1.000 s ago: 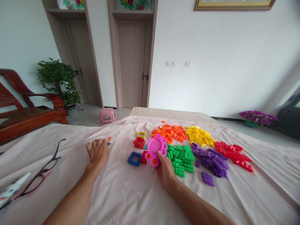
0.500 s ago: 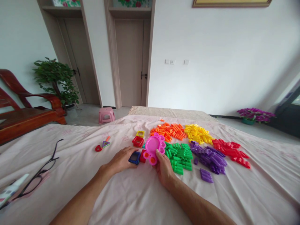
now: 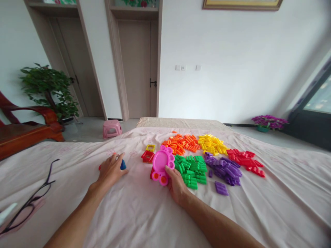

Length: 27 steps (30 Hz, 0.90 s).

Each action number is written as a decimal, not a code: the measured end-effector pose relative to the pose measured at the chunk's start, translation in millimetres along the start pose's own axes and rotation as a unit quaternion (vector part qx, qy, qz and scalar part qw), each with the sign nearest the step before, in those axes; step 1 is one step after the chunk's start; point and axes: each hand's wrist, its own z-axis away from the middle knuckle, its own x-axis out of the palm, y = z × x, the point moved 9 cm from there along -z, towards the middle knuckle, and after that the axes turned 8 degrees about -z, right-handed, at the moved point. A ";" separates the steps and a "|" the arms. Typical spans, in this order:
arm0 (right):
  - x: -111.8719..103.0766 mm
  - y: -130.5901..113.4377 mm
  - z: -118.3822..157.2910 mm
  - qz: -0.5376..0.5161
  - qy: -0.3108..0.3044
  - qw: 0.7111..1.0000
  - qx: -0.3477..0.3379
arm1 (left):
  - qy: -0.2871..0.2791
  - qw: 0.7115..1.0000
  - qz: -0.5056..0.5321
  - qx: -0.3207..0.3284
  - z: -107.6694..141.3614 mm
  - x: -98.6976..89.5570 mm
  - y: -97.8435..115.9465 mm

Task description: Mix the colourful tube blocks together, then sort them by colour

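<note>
My right hand (image 3: 176, 182) grips a pink bear-shaped plastic piece (image 3: 161, 161) with two orange spots, thumb on its front. A red piece shows partly behind its lower left. My left hand (image 3: 111, 169) is out to the left over the cloth, its fingers closed on a blue piece (image 3: 123, 165). Small red and orange bits peek out around that hand, mostly hidden. Between the hands, further back, a red square frame (image 3: 148, 156) and a yellow square frame (image 3: 150, 148) lie on the cloth.
Piles of orange (image 3: 181, 144), yellow (image 3: 212, 144), green (image 3: 192, 168), purple (image 3: 224, 170) and red (image 3: 245, 161) pieces spread to the right on the pale cloth (image 3: 134, 213). Black-framed glasses (image 3: 32, 203) lie at the left. A pink stool (image 3: 112, 128) stands beyond.
My left hand has moved left with the blue piece, away from the pink piece, and now covers the small pieces there. My right hand still holds the pink piece. The view has shifted right.
</note>
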 end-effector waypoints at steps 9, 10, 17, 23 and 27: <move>9.4 -64.9 4.6 0.170 0.002 0.972 -0.162 | 0.067 0.952 0.187 0.233 43.8 21.8 121.4; 11.9 -82.8 4.1 0.212 -0.010 0.961 -0.176 | 0.058 0.953 0.183 0.236 44.9 28.5 123.8; -39.9 -216.0 5.1 0.717 0.169 0.635 -0.233 | 0.061 0.955 0.167 0.238 42.5 38.0 119.1; -95.9 -212.7 4.2 0.842 0.207 0.491 -0.085 | 0.074 0.956 0.163 0.232 45.7 34.4 121.2; -87.3 -195.8 4.6 0.853 0.173 0.487 -0.075 | 0.087 0.953 0.161 0.240 47.2 35.2 121.0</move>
